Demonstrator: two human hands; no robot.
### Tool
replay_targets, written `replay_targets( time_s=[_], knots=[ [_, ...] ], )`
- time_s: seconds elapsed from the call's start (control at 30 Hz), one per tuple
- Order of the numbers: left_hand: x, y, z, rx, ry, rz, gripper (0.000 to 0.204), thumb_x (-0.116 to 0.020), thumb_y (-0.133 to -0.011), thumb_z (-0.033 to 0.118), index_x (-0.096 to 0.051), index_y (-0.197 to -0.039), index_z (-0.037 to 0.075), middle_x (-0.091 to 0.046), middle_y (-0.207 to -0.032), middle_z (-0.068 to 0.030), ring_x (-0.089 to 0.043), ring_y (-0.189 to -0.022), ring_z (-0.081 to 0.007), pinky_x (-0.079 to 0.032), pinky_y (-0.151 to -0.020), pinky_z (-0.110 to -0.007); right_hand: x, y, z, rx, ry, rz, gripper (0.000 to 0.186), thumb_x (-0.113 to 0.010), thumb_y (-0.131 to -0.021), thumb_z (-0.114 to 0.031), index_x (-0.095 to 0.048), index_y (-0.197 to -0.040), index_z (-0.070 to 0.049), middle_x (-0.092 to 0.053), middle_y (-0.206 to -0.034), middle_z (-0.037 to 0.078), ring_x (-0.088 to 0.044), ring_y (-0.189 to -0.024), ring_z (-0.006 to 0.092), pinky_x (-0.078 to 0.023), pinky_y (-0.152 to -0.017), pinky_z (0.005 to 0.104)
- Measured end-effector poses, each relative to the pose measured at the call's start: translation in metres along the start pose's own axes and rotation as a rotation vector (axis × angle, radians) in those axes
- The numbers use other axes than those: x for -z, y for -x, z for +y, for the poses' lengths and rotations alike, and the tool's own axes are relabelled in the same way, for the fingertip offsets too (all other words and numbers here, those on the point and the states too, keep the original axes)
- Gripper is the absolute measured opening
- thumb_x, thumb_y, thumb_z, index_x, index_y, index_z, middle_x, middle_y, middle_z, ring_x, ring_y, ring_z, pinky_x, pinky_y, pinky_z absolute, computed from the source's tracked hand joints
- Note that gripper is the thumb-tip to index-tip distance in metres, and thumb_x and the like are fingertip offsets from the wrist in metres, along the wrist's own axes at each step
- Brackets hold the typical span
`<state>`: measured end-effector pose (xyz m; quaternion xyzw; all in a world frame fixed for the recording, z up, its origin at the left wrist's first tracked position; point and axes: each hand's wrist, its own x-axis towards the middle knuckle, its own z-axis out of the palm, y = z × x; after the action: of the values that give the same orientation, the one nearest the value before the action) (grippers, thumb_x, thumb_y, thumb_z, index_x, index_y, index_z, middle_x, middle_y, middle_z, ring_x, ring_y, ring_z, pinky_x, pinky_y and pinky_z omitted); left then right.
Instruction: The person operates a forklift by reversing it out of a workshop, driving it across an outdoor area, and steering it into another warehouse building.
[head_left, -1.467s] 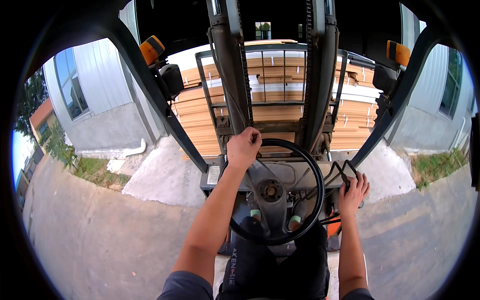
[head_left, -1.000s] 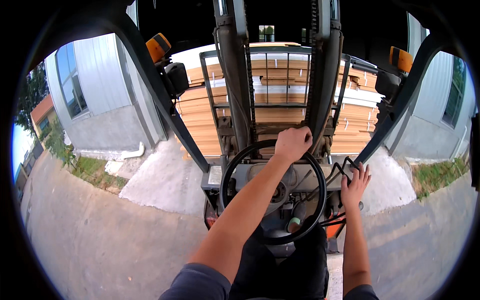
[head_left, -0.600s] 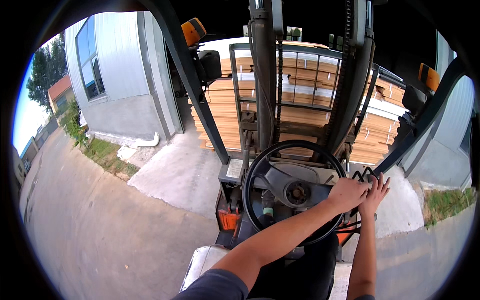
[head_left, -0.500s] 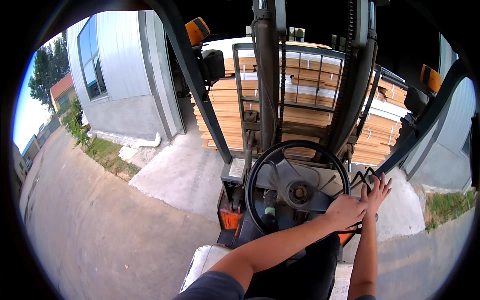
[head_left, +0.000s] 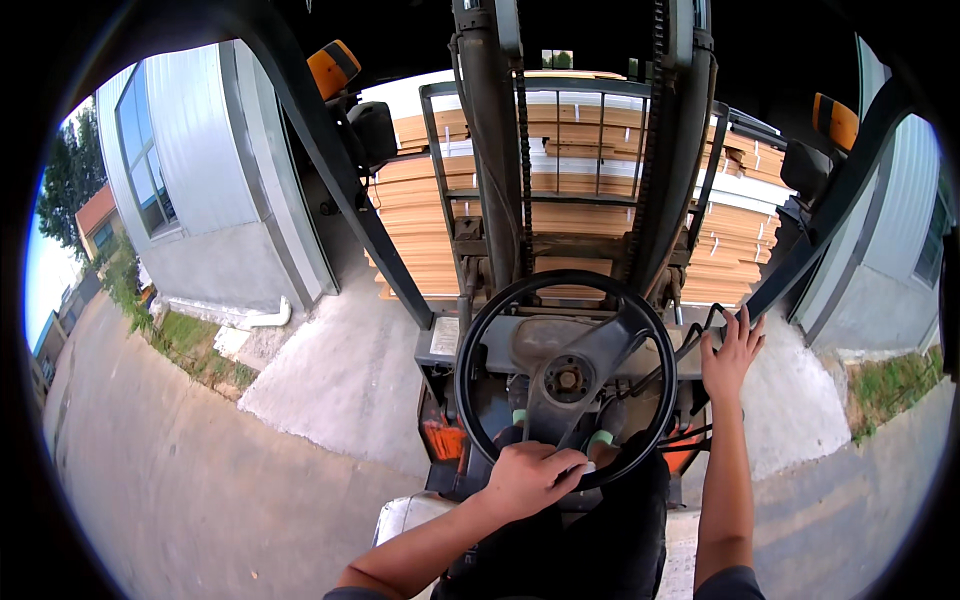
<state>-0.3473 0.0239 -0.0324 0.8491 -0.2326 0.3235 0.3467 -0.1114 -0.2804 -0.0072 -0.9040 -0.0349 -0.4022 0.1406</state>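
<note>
Fingers, left: curled shut over the bottom arc of the black round steering wheel (head_left: 566, 377); the left hand (head_left: 530, 477) sits at the rim's lowest point, knuckles up, arm reaching in from the lower edge.
Fingers, right: the right hand (head_left: 730, 350) is spread flat, fingertips on the thin black control levers (head_left: 700, 335) just right of the wheel; they rest on the lever tops and pinch nothing.
Why held so: my reading is that 1 hand alone turns the wheel while the other stays on the levers, ready for the mast.
Wheel's place: centre of the view, ahead of the seat, its metal hub facing the person, below the dark steel mast (head_left: 580, 140).
Load: stacked tan boards (head_left: 590, 180) fill the view behind the mast's wire guard, carried close in front.
Edges, left: a grey metal-clad building (head_left: 200, 190) with a window stands near; a pale concrete slab (head_left: 340, 370) meets a grass strip (head_left: 190, 340) beside it.
Edges, right: a second grey wall (head_left: 900, 270) stands close past the cab post.
Open room: broad grey paved ground (head_left: 180, 480) to the lower left.
</note>
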Motion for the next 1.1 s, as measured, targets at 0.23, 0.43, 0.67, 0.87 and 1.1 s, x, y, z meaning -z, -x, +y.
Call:
replay_targets(
  time_s=[0.23, 0.43, 0.67, 0.87, 1.1],
  knots=[
    [-0.025, -0.012, 0.022, -0.046, 0.076, -0.065, 0.015, -0.08, -0.083, 0.016, -0.071, -0.094, 0.013, -0.065, -0.068, -0.0038, -0.066, -0.061, -0.0257, -0.053, -0.058, -0.037, 0.003, -0.01, 0.0, 0.016, 0.025, -0.033, 0.057, -0.069, -0.09, -0.03, -0.057, -0.141, -0.01, -0.037, -0.164, 0.016, -0.014, -0.158, 0.0445, -0.01, -0.127, 0.0621],
    [-0.029, -0.013, 0.023, -0.038, 0.092, -0.084, 0.014, -0.079, -0.085, 0.016, -0.07, -0.095, 0.013, -0.069, -0.073, -0.0038, -0.069, -0.065, -0.0262, -0.055, -0.06, -0.037, 0.0, -0.011, 0.001, 0.025, 0.032, -0.089, 0.059, -0.069, -0.09, -0.033, -0.056, -0.144, -0.012, -0.036, -0.166, 0.016, -0.014, -0.158, 0.045, -0.012, -0.126, 0.0623],
    [-0.057, -0.032, 0.034, -0.092, 0.059, -0.182, 0.011, -0.076, -0.089, 0.018, -0.067, -0.093, 0.013, -0.065, -0.069, -0.0037, -0.067, -0.064, -0.0245, -0.053, -0.058, -0.037, 0.004, -0.016, 0.004, 0.046, 0.016, -0.083, 0.059, -0.07, -0.09, -0.032, -0.056, -0.144, -0.011, -0.036, -0.166, 0.017, -0.014, -0.158, 0.0454, -0.013, -0.126, 0.0625],
    [-0.107, -0.08, 0.046, -0.152, 0.015, -0.311, 0.015, -0.066, -0.097, 0.022, -0.063, -0.087, 0.01, -0.065, -0.067, -0.0067, -0.069, -0.066, -0.028, -0.054, -0.062, -0.041, 0.003, 0.004, 0.009, 0.09, 0.009, -0.067, 0.06, -0.07, -0.088, -0.03, -0.057, -0.143, -0.01, -0.036, -0.165, 0.017, -0.015, -0.158, 0.0474, -0.013, -0.125, 0.0646],
    [-0.125, -0.172, 0.014, -0.202, -0.054, -0.236, 0.022, -0.059, -0.096, 0.026, -0.066, -0.089, 0.007, -0.071, -0.074, -0.0151, -0.072, -0.072, -0.0352, -0.057, -0.072, -0.046, -0.004, 0.036, 0.035, 0.163, 0.007, 0.031, 0.056, -0.068, -0.09, -0.027, -0.056, -0.141, -0.009, -0.036, -0.165, 0.017, -0.015, -0.158, 0.0476, -0.013, -0.125, 0.0649]
  ],
)
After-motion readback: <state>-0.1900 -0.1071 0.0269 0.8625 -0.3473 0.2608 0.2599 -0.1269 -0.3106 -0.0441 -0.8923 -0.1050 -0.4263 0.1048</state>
